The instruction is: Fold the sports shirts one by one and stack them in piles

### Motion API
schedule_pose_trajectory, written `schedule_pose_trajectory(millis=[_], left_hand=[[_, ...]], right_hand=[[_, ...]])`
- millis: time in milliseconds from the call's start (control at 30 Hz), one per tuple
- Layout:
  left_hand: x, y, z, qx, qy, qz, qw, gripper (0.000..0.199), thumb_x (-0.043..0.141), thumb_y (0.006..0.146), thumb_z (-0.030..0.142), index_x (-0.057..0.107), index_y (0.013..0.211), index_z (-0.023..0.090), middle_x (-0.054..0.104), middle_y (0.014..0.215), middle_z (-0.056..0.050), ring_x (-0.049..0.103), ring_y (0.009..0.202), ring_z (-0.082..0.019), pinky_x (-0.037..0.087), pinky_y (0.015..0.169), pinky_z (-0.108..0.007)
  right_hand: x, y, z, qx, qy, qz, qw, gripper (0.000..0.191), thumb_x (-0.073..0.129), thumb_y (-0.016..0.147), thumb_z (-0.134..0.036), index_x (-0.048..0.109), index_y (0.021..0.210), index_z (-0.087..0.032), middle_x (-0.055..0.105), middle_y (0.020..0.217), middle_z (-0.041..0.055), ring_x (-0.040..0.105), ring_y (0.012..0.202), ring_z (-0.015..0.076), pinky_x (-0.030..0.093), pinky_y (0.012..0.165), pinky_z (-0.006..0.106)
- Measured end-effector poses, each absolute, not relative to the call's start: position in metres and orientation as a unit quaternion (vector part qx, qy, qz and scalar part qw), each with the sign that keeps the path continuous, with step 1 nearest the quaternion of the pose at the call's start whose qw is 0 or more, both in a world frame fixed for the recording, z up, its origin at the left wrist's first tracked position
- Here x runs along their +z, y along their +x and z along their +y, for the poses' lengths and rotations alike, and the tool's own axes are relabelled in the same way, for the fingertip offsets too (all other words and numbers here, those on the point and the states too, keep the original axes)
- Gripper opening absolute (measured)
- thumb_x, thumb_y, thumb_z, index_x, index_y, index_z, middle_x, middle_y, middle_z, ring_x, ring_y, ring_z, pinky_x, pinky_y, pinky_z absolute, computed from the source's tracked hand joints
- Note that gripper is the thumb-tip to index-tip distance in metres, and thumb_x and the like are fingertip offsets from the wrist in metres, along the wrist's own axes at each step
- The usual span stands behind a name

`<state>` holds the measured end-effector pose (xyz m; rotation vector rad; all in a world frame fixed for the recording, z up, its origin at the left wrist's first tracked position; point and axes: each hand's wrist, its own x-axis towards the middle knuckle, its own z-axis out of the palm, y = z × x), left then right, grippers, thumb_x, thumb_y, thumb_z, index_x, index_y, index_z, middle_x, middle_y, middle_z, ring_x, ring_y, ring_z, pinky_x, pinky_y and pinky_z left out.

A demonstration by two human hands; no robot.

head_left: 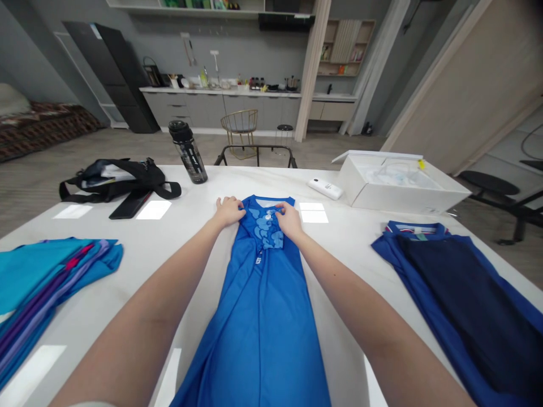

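Note:
A bright blue shirt (267, 316) lies lengthwise on the white table in front of me, its collar at the far end and its sides folded inward. A sleeve with a lighter cloud pattern (267, 229) lies across the chest, just below the collar. At the left shoulder edge, my left hand (229, 212) has thumb and forefinger closed on the cloth, while its other fingers rest on the table. My right hand (290, 220) pinches the fabric by the patterned sleeve near the right shoulder. The shirt's lower end runs out of view.
Folded teal and purple clothes (55, 277) lie left; folded navy clothes (462, 294) lie right. Along the far side are a black bag (119, 178), a phone (129, 204), a dark bottle (189, 152), a white handheld device (325, 188) and an open white box (390, 189).

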<state>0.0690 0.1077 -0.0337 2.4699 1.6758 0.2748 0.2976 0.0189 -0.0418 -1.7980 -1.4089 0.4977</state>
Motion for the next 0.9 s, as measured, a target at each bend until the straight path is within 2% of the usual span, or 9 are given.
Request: schedule_pose_trajectory(millis=[67, 167, 267, 367, 500, 600, 700, 800, 900], left_hand=[[-0.030, 0.064, 0.117, 0.106, 0.830, 0.539, 0.099, 0.024, 0.059, 0.078, 0.039, 0.073, 0.090, 0.022, 0.069, 0.113, -0.010, 0.054, 0.121, -0.036, 0.026, 0.112, -0.064], [-0.024, 0.062, 0.130, 0.177, 0.815, 0.498, 0.238, 0.028, 0.062, 0.078, 0.046, 0.070, 0.088, 0.021, 0.072, 0.093, -0.005, 0.063, 0.100, -0.028, 0.044, 0.099, -0.047], [-0.023, 0.070, 0.144, 0.251, 0.792, 0.442, 0.338, 0.034, 0.068, 0.075, 0.049, 0.068, 0.089, 0.019, 0.070, 0.084, -0.002, 0.064, 0.085, -0.022, 0.049, 0.081, -0.034], [-0.028, 0.085, 0.159, 0.270, 0.802, 0.444, 0.295, 0.031, 0.072, 0.074, 0.046, 0.069, 0.090, 0.020, 0.070, 0.086, -0.003, 0.064, 0.086, -0.022, 0.048, 0.079, -0.032], [-0.041, 0.105, 0.170, 0.189, 0.830, 0.494, 0.177, 0.026, 0.070, 0.082, 0.041, 0.070, 0.102, 0.024, 0.072, 0.103, -0.006, 0.064, 0.103, -0.027, 0.045, 0.093, -0.041], [-0.047, 0.111, 0.162, 0.171, 0.834, 0.516, 0.089, 0.030, 0.062, 0.091, 0.040, 0.067, 0.116, 0.024, 0.066, 0.120, -0.011, 0.059, 0.117, -0.032, 0.041, 0.101, -0.050], [-0.047, 0.111, 0.141, 0.231, 0.839, 0.492, 0.010, 0.038, 0.051, 0.098, 0.035, 0.059, 0.132, 0.022, 0.058, 0.134, -0.015, 0.053, 0.126, -0.031, 0.038, 0.108, -0.050], [-0.045, 0.108, 0.112, 0.232, 0.876, 0.423, 0.003, 0.040, 0.045, 0.100, 0.032, 0.057, 0.137, 0.020, 0.054, 0.143, -0.014, 0.049, 0.133, -0.028, 0.035, 0.114, -0.046], [-0.043, 0.104, 0.078, 0.179, 0.905, 0.384, 0.030, 0.040, 0.045, 0.101, 0.035, 0.059, 0.137, 0.022, 0.049, 0.151, -0.012, 0.043, 0.141, -0.027, 0.028, 0.120, -0.051]], right_hand=[[-0.040, 0.298, 0.015, 0.164, -0.692, -0.564, 0.419, 0.020, 0.054, 0.089, -0.020, 0.065, 0.105, -0.022, 0.069, 0.091, 0.0032, 0.063, 0.086, 0.0208, 0.047, 0.082, 0.031], [-0.034, 0.300, 0.010, 0.111, -0.670, -0.569, 0.463, 0.022, 0.044, 0.092, -0.020, 0.060, 0.107, -0.021, 0.068, 0.098, 0.0057, 0.062, 0.091, 0.0223, 0.046, 0.086, 0.033], [-0.028, 0.303, 0.007, 0.059, -0.674, -0.576, 0.458, 0.024, 0.039, 0.094, -0.017, 0.057, 0.108, -0.021, 0.065, 0.106, 0.0087, 0.061, 0.101, 0.0241, 0.045, 0.091, 0.035], [-0.026, 0.306, 0.009, 0.038, -0.706, -0.578, 0.408, 0.027, 0.036, 0.095, -0.013, 0.057, 0.111, -0.020, 0.063, 0.108, 0.0105, 0.060, 0.102, 0.0252, 0.044, 0.092, 0.036], [-0.032, 0.309, 0.017, 0.046, -0.749, -0.585, 0.308, 0.028, 0.038, 0.096, -0.012, 0.058, 0.113, -0.020, 0.064, 0.108, 0.0113, 0.061, 0.098, 0.0260, 0.045, 0.089, 0.037], [-0.037, 0.309, 0.019, 0.046, -0.766, -0.588, 0.256, 0.028, 0.038, 0.099, -0.017, 0.057, 0.119, -0.021, 0.063, 0.113, 0.0115, 0.062, 0.096, 0.0259, 0.047, 0.087, 0.038], [-0.037, 0.307, 0.014, 0.006, -0.772, -0.592, 0.233, 0.029, 0.041, 0.101, -0.028, 0.056, 0.125, -0.021, 0.060, 0.122, 0.0135, 0.061, 0.099, 0.0276, 0.047, 0.085, 0.039], [-0.032, 0.301, 0.003, -0.049, -0.747, -0.631, 0.205, 0.033, 0.043, 0.102, -0.033, 0.056, 0.128, -0.020, 0.057, 0.130, 0.0164, 0.055, 0.113, 0.0312, 0.045, 0.092, 0.043], [-0.026, 0.294, -0.011, -0.023, -0.712, -0.686, 0.145, 0.031, 0.044, 0.102, -0.035, 0.061, 0.123, -0.020, 0.062, 0.124, 0.0155, 0.053, 0.116, 0.0309, 0.040, 0.099, 0.047]])
